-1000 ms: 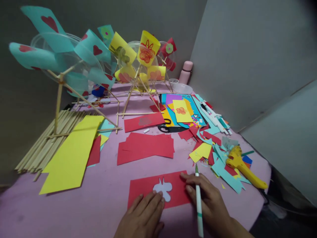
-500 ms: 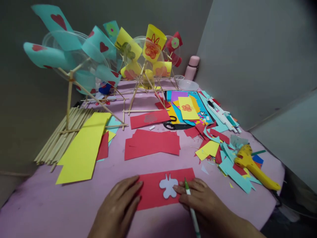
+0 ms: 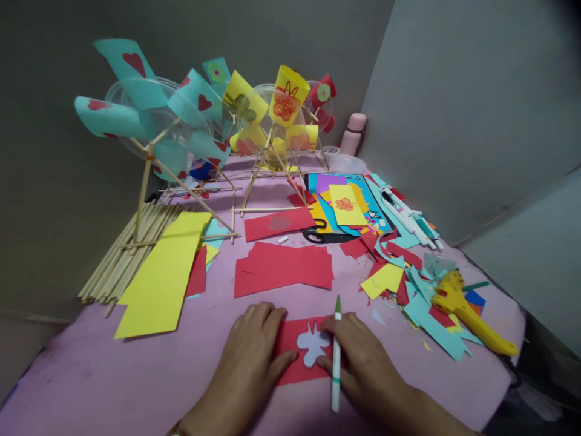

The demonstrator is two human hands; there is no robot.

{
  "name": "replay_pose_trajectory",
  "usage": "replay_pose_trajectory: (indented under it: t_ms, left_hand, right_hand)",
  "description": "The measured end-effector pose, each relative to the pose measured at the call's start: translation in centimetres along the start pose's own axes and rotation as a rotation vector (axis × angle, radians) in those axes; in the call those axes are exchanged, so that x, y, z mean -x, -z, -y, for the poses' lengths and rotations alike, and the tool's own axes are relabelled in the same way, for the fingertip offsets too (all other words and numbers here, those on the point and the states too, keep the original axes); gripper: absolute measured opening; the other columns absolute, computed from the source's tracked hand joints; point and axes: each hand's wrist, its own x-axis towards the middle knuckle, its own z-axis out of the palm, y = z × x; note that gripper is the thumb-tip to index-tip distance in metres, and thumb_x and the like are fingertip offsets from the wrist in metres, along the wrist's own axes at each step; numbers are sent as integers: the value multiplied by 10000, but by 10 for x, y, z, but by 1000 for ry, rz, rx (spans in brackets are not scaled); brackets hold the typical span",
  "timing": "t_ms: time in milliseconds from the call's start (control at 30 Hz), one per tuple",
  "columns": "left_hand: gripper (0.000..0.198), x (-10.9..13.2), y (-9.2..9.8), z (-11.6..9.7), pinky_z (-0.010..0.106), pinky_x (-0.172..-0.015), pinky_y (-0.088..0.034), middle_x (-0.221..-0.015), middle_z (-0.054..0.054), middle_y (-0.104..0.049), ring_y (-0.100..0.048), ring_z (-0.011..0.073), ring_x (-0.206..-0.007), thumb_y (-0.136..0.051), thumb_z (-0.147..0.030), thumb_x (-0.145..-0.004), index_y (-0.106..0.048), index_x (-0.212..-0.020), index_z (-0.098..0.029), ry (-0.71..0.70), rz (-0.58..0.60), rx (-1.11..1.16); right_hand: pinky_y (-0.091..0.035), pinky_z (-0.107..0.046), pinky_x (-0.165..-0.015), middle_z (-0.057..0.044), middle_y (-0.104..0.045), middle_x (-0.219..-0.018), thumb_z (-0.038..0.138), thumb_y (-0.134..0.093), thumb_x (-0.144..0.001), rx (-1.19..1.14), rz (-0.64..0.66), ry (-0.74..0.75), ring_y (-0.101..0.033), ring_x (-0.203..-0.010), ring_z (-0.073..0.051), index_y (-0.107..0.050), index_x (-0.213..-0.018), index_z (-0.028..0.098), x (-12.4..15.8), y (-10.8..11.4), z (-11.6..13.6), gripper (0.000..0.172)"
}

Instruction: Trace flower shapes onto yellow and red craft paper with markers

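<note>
A red paper strip (image 3: pixel 287 343) lies flat at the front of the table, with a pale butterfly cutout (image 3: pixel 312 346) on its right half. Across the strip's left end rests my left hand (image 3: pixel 254 351), its fingers stretched out and the thumb spread apart on the paper. My right hand (image 3: pixel 365 357) covers the right end, its thumb and a finger at the cutout's right edge. A white marker pen (image 3: pixel 336 369) with a green tip is held in that same hand, the tip pointing away from me. The ends of the strip are hidden under both hands.
Beyond the hands lie stacked red strips (image 3: pixel 284 267). Yellow paper (image 3: pixel 167 278) and wooden sticks (image 3: pixel 113 266) are at left, paper scraps (image 3: pixel 385 278) and a yellow glue gun (image 3: pixel 472 318) at right. Black scissors (image 3: pixel 314 233) and paper-and-stick wheels (image 3: pixel 154 115) stand farther back.
My left hand has moved right along the strip, its thumb now spread onto the paper. The marker pen has turned more upright in my right hand, whose thumb now touches the cutout.
</note>
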Motion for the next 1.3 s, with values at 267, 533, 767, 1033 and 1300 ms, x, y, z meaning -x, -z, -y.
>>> replay_pose_trajectory:
  t_ms: [267, 533, 767, 1033, 1300]
  left_hand:
    - [59, -12, 9, -2, 353, -721, -377, -782, 36, -577, -504, 232, -775, -588, -238, -760, -592, -716, -198, 195, 50, 390]
    - [405, -20, 22, 9, 202, -447, -278, -567, -50, -474, -388, 100, -483, -593, -574, -724, -537, -710, -174, 449, 106, 932]
    - [427, -24, 28, 10, 222, -572, -382, -676, -9, -618, -530, 124, -589, -679, -572, -695, -608, -749, -155, 485, 77, 1177]
    - [367, -27, 33, 5, 246, -656, -438, -733, 4, -690, -627, 169, -708, -730, -512, -696, -657, -825, -176, 452, 42, 1350]
    - [402, -31, 38, 0, 252, -662, -470, -768, 26, -719, -649, 184, -727, -720, -533, -695, -685, -856, -167, 388, 81, 1274]
  right_hand:
    - [-457, -278, -574, 1, -594, -691, 229, -601, -816, -414, -95, -342, -569, -616, -178, -544, -821, 218, -3, -2, 2, 57]
    - [-506, -263, -553, 35, -601, -696, 396, -795, -643, -827, -612, -691, -612, -631, -177, -510, -886, 246, -12, 21, -22, 403]
    - [-515, -242, -593, 47, -630, -700, 408, -839, -588, -909, -667, -704, -613, -626, -149, -511, -855, 243, -12, 23, -28, 454]
    - [-517, -260, -528, 48, -606, -612, 384, -816, -625, -902, -300, -626, -613, -562, -165, -550, -808, 234, -10, 17, -39, 356]
    - [-480, -249, -547, -36, -682, -796, 546, -636, -780, -898, -444, -589, -595, -624, -160, -598, -933, 215, -21, 21, -23, 366]
